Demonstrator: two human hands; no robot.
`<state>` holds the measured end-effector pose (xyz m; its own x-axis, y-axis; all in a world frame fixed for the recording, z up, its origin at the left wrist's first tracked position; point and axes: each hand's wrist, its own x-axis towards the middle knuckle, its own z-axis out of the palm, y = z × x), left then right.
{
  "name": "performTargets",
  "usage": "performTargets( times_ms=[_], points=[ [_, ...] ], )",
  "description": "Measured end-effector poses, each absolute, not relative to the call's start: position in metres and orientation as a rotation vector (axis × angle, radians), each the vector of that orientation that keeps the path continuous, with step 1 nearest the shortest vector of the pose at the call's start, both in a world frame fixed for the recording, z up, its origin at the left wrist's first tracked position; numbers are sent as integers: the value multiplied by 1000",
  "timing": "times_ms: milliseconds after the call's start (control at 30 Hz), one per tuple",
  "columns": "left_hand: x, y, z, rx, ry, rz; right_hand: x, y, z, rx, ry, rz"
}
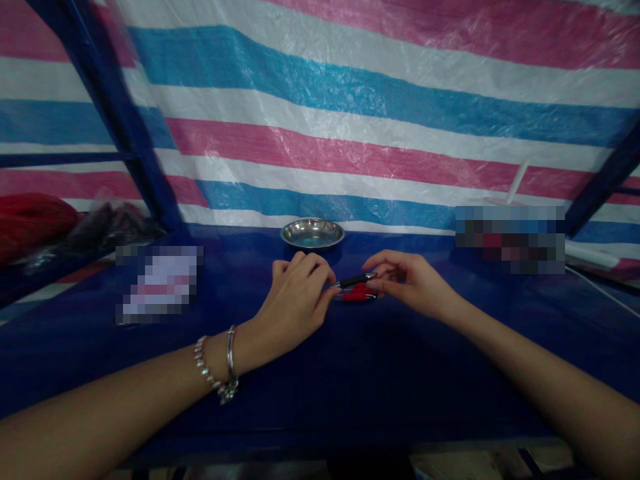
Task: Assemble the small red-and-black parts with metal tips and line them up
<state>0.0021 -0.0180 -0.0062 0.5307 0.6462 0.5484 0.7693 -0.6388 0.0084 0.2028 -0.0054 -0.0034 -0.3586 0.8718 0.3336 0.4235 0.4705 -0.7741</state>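
My left hand (299, 293) and my right hand (407, 280) meet over the middle of a dark blue table (320, 373). Between their fingertips they hold a short black pen-like piece with silver ends (356, 279); the left pinches its left tip, the right its right end. Right below it a red piece (359, 294) lies on the table or under my right fingers; which, I cannot tell. Both hands have curled fingers. On my left wrist are bracelets (220, 373).
A small steel dish (313, 233) stands at the back centre of the table. A striped pink, blue and white tarp (350, 120) hangs behind. Blurred patches sit left (160, 283) and right (510, 239). A dark blue post (115, 113) rises at the left; red cloth (30, 223) lies far left.
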Motion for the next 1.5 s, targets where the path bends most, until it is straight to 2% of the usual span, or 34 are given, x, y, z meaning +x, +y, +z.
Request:
performTargets(
  times_ms=[167,433,733,933,1500],
  points=[
    [2,-18,-6,-2545,-1194,-761,203,-6,-5,-1089,-2019,666],
    [6,-20,-4,-2487,-1238,-837,212,0,-5,-1138,-2123,342],
    [4,-20,-3,-2568,-1174,-717,233,25,-14,-1365,-2026,11],
    [2,-17,-9,-2602,-1159,-702,239,36,-22,-1496,-2092,24],
    [4,-20,-7,-2625,-1176,-611,238,36,-28,-1451,-2382,39]
  ],
)
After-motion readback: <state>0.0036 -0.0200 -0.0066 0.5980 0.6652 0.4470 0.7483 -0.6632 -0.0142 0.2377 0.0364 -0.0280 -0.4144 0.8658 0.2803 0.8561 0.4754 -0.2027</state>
